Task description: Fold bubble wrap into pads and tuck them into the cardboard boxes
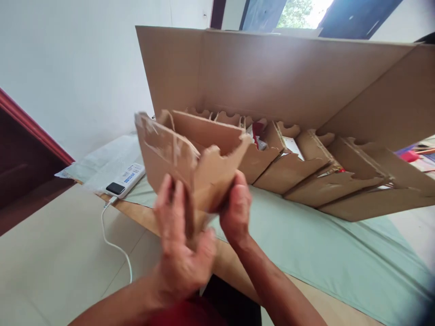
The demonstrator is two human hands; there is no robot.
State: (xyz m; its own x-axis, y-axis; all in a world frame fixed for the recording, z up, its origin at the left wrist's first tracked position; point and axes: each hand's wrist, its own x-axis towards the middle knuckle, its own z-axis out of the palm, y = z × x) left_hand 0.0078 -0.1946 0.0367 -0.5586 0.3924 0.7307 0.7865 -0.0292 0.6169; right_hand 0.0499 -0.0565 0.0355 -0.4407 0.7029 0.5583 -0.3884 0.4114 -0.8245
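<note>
I hold a folded piece of brown cardboard (190,156) up in front of me, with torn tape marks on its left face and a scalloped cut edge on its right flap. My left hand (180,244) wraps around its lower part, fingers pressed against the card. My right hand (236,206) grips the underside of the right flap, fingers curled behind it. Just behind the piece lies a large open cardboard box (272,81) on its side.
The box holds several notched cardboard dividers (306,174) fanned out on a pale green cloth (306,253). A white power bank (125,180) with a white cable (115,244) lies at the left. White wall behind, dark wood trim (30,124) at far left.
</note>
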